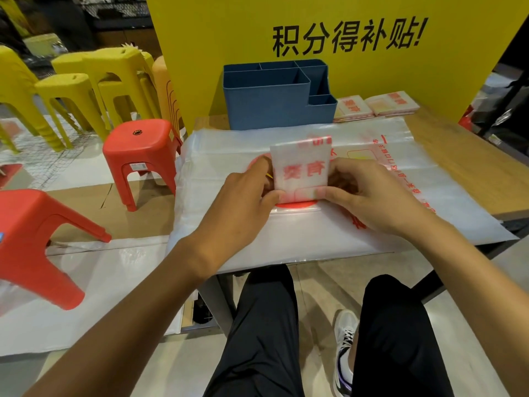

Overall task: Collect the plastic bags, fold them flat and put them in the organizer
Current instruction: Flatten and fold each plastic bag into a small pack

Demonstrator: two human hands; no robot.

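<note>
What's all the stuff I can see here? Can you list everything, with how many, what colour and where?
Folded bag: one, clear with red print, held up between both hands.
Flat bags: a stack, count unclear, clear with red print, spread on the table.
Folded bundles: two, clear with red print, right of the organizer.
Organizer: one, blue, several compartments, back of the table.
Table: one, wooden top.
Sign: one, yellow with black characters, behind the organizer.
Red stools: two, on the floor at left.
Yellow stools: several, stacked, far left.
Left hand: grips the folded bag's left edge.
Right hand: grips its right edge.
Legs: two, black trousers; one shoe shows.
</note>
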